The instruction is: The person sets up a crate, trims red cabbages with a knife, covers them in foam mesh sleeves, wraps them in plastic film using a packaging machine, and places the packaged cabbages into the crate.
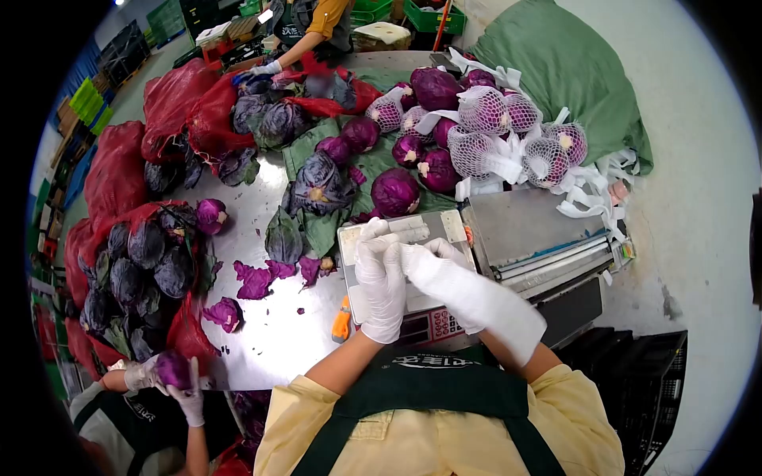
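one white sleeve (pixel 496 301): tip at left hand (pixel 379 282), across right hand (pixel 448 251)

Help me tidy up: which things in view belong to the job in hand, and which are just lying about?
Likely the job: held white sleeve, netted cabbages, bare purple cabbages, scale.
Seemingly just lying about: loose purple leaves, orange tool, black crates.
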`<move>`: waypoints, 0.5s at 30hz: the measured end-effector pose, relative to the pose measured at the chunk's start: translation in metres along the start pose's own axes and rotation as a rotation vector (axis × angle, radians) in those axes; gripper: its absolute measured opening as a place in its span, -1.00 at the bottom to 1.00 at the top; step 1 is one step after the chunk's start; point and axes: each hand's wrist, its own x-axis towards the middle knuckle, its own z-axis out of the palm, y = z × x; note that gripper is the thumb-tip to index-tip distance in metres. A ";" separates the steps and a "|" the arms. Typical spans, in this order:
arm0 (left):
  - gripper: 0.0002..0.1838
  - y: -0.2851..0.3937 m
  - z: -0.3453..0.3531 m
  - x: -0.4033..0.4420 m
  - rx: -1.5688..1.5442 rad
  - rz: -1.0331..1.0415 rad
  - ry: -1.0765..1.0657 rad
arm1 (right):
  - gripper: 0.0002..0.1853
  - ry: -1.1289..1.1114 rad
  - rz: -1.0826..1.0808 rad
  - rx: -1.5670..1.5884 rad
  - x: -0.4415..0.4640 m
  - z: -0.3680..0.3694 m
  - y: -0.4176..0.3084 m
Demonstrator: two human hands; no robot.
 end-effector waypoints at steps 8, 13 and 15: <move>-0.70 -0.018 -0.011 0.050 -0.703 -0.987 -0.689 | -0.70 -0.230 0.104 0.536 0.077 -0.064 0.005; -0.74 -0.110 -0.005 0.119 0.328 -0.347 -0.024 | -0.67 -0.326 -0.378 -0.709 0.188 -0.122 0.042; -0.59 -0.188 0.006 0.141 0.343 -0.499 0.161 | -0.70 -0.120 0.388 -0.275 0.310 -0.180 0.109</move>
